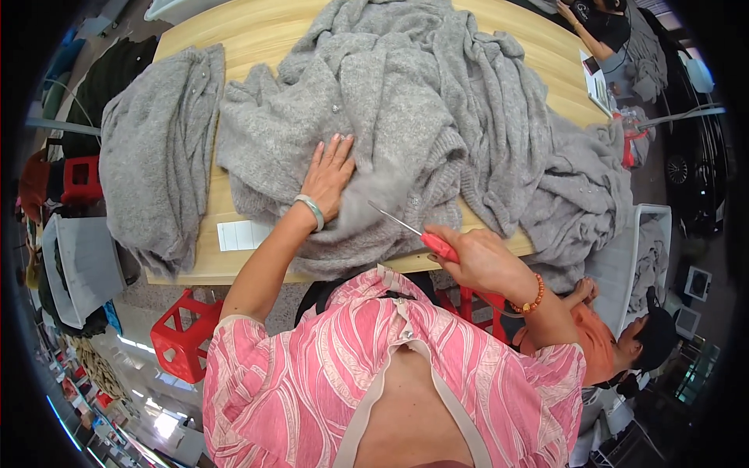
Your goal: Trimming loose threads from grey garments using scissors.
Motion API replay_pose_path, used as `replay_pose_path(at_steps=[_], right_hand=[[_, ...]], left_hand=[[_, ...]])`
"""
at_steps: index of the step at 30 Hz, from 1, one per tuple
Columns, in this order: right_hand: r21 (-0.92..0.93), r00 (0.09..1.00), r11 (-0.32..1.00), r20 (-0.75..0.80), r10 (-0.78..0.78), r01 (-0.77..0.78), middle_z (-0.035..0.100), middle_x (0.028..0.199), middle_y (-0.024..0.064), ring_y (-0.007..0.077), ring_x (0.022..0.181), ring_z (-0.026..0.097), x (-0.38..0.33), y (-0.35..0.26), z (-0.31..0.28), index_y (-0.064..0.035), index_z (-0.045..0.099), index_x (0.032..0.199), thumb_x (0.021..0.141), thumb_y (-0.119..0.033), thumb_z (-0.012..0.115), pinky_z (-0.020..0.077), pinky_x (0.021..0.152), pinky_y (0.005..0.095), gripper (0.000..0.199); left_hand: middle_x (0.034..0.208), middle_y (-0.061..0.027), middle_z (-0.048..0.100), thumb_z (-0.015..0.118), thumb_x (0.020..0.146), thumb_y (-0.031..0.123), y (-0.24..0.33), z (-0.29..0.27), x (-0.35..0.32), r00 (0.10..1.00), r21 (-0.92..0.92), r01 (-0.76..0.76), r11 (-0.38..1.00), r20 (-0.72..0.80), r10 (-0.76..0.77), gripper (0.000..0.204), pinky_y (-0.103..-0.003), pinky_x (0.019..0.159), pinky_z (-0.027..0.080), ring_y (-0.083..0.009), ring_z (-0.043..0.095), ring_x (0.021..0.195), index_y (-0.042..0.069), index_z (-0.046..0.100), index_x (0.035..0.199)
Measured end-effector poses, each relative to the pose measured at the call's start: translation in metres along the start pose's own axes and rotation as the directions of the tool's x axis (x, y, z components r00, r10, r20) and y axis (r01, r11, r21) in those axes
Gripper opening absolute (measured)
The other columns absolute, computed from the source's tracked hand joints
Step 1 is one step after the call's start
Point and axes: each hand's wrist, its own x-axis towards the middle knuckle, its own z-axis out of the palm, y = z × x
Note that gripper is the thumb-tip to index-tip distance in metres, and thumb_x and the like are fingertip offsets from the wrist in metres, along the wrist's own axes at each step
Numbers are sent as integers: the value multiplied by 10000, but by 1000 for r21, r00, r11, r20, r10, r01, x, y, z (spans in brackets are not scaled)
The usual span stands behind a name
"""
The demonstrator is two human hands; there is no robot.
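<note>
— From the head view, what matters here?
— The left hand (pixel 328 176) lies spread flat on the grey sweater (pixel 367 132) on the wooden table (pixel 257 35); better to keep it taut. The right hand (pixel 477 260) is closed around the red-handled tool (pixel 413 234), tip near the knit.
— Anything crowding it?
— A folded grey pile (pixel 160 148) on the left, more knitwear (pixel 581 195) on the right, a red stool (pixel 181 337) below
</note>
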Motion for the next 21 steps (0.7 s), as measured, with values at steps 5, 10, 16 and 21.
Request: replay_pose_path(at_steps=[5,10,16,21], right_hand=[[-16,995,999,-100,29,-31,616,767,253,430,741,596,12,-6,-5,-89,489,1258,851,-225,595,456,679,501,443],[54,965,999,-263,10,5,619,798,253,435,763,595,25,-16,-10,-92,477,1262,862,-199,595,463,681,494,430],[36,957,997,-286,-57,70,621,819,247,431,775,597,39,-20,-8,-97,478,1258,868,-208,587,463,673,493,420],[-1,975,995,-199,94,-96,620,805,247,433,768,596,38,-15,-23,-100,488,1232,877,-247,563,457,682,499,391]], left_hand=[[1492,-162,249,461,843,-10,-31,27,-6,958,-405,-179,897,-280,65,558,-411,1122,230,-316,264,1374,93,362,1383],[1489,-200,235,481,844,-20,-35,-29,32,926,-736,192,649,-83,-369,656,-406,1094,288,-354,293,1355,105,244,1443],[1408,-232,370,572,825,204,-57,-9,77,882,-284,427,858,-77,-465,606,-396,1031,377,-367,410,1274,99,374,1389],[1150,-182,615,585,813,250,-44,-6,99,857,-419,515,748,212,-471,432,-415,965,423,-357,549,1114,33,582,1186]])
